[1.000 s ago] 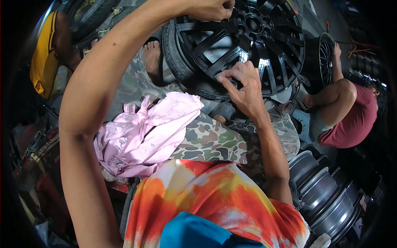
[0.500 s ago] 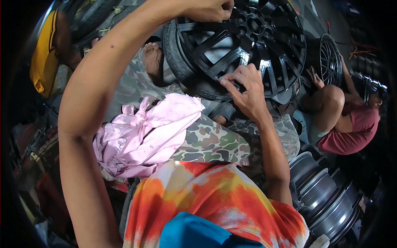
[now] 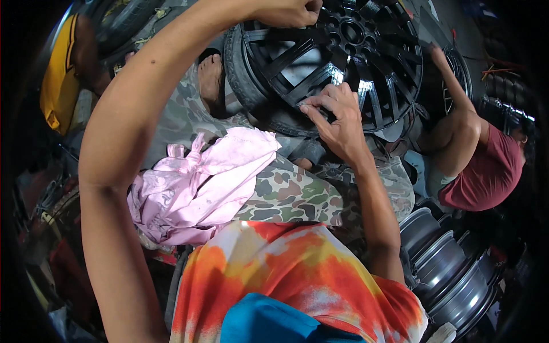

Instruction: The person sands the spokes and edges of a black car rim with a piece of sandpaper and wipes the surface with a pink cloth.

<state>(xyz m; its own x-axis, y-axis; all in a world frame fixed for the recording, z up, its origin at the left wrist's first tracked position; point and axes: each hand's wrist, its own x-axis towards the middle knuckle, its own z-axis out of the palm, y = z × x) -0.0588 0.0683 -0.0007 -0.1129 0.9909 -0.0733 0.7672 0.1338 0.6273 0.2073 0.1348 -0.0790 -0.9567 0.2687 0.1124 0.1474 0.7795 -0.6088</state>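
Observation:
A glossy black multi-spoke wheel rim leans in front of me, with a grey tire around or behind its lower left edge. My left hand reaches over its upper left with fingers curled closed; the frame's top edge cuts it off, and what it holds, if anything, is hidden. My right hand is at the rim's lower edge, thumb and forefinger pinched against the outer lip by a spoke end. Whatever is between those fingertips is too small to make out. A pink cloth lies across my lap on camouflage trousers.
At the right, a crouching person in a dark red shirt works at another dark wheel. Silver wheel rims are stacked at lower right. A yellow garment shows at far left, and a bare foot rests left of the tire.
My right hand has shifted slightly up and left along the rim's lip, still pinched. My left hand barely moves. The other person's arm has swung up across their wheel.

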